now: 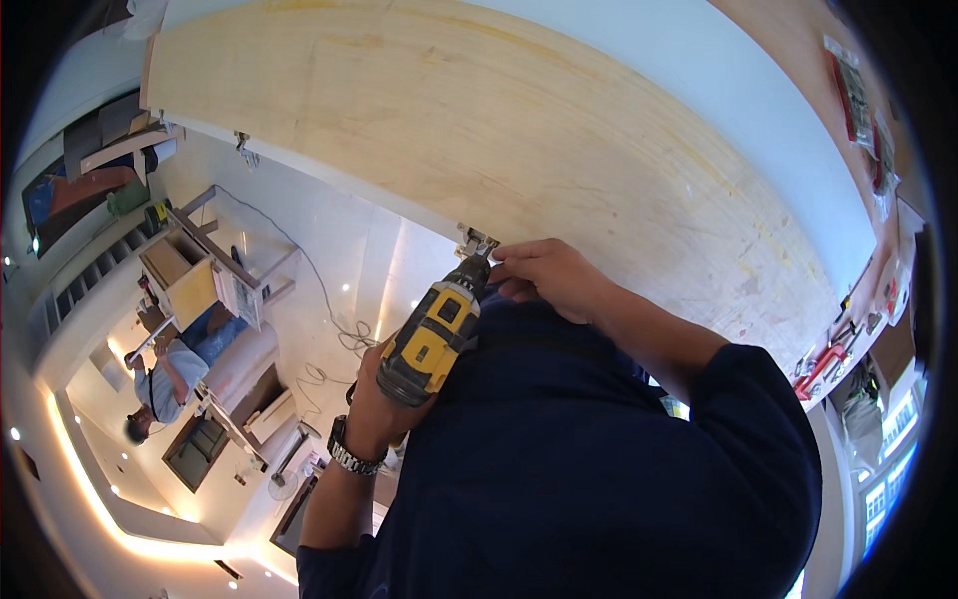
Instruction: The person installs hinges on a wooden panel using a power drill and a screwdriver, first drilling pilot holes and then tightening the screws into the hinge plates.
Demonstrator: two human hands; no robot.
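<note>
A yellow and black cordless drill (431, 344) is held in my left hand (374, 389), whose fingers wrap round its grip. The chuck points up at a metal cabinet hinge (477, 240) on the near edge of a pale wooden panel (449, 130). My right hand (554, 278) is closed beside the chuck and hinge, its fingertips pinched close to them. Whatever sits between those fingertips is too small to make out. Further left along the same edge sits a second hinge (244, 148).
A co-worker (170, 384) is off to the left, near a wooden drawer box (185, 275) and a wooden frame. A dark cable (314, 265) trails over the shiny floor. Red-handled tools (823, 369) and packaged items (848, 90) lie at the right.
</note>
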